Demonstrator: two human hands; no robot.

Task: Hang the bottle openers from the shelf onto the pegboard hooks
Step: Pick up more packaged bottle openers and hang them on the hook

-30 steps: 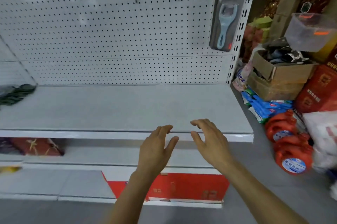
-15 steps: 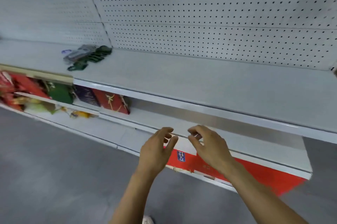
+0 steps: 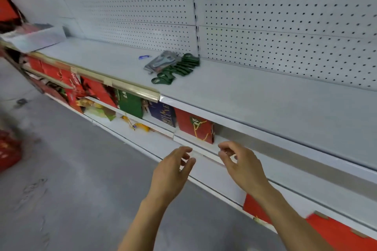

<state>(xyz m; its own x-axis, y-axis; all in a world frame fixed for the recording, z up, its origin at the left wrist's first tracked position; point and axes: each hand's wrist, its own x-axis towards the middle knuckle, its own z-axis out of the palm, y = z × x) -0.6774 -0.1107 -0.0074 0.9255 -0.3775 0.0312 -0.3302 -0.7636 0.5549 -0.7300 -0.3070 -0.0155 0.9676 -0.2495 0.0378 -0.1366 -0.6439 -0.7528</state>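
Fetch step: left hand and right hand loosely curled, empty; next, reach bottle openers on shelf.

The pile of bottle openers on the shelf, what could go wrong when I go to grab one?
The green openers lie overlapped with a packaged opener, so lifting one may drag others off the shelf. Both the left hand and right hand are empty and well short of the pile, so a hasty reach might scatter it.
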